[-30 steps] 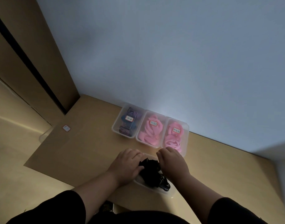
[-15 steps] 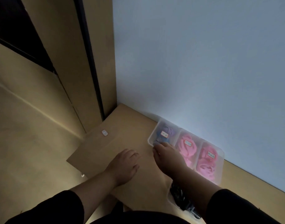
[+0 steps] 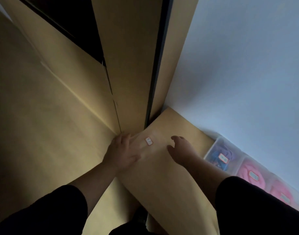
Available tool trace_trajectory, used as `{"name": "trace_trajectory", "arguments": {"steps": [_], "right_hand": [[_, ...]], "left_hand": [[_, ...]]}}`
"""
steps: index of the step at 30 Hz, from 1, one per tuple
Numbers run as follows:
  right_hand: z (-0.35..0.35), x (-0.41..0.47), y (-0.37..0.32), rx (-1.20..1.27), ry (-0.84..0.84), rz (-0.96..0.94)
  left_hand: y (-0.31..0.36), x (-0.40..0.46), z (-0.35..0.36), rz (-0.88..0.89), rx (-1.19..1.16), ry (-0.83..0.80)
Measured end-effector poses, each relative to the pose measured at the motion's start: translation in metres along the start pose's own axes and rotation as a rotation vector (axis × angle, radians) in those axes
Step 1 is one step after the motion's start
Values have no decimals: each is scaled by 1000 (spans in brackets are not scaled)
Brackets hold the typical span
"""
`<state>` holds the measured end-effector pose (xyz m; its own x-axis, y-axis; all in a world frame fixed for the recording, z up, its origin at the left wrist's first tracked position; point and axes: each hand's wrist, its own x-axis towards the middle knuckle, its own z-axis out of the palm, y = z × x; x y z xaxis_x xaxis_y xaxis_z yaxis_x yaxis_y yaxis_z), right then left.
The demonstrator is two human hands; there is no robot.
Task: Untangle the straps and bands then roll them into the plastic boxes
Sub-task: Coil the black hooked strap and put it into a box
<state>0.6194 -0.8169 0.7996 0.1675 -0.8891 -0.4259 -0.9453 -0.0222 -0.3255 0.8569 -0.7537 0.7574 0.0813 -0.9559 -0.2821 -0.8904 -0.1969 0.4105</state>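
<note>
Both hands have left the black straps and moved to the table's left end. The left hand [image 3: 123,152] lies flat, fingers released; the right hand [image 3: 180,152] hovers loose, holding nothing. Between them sits a small red-edged sticker [image 3: 148,141], maybe on an empty box. The clear plastic boxes [image 3: 211,150] of purple and pink bands sit far right.

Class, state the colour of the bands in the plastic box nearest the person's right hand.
Purple-blue bands, seen in the head view.
</note>
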Motion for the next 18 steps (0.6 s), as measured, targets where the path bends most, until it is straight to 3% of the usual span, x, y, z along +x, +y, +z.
{"name": "trace_trajectory", "arguments": {"steps": [7, 18], "right_hand": [[16, 31, -14, 43, -114, 47], [14, 25, -2, 217, -46, 182]], "left_hand": [[-14, 14, 25, -126, -136, -157], [-2, 4, 32, -28, -19, -125]]}}
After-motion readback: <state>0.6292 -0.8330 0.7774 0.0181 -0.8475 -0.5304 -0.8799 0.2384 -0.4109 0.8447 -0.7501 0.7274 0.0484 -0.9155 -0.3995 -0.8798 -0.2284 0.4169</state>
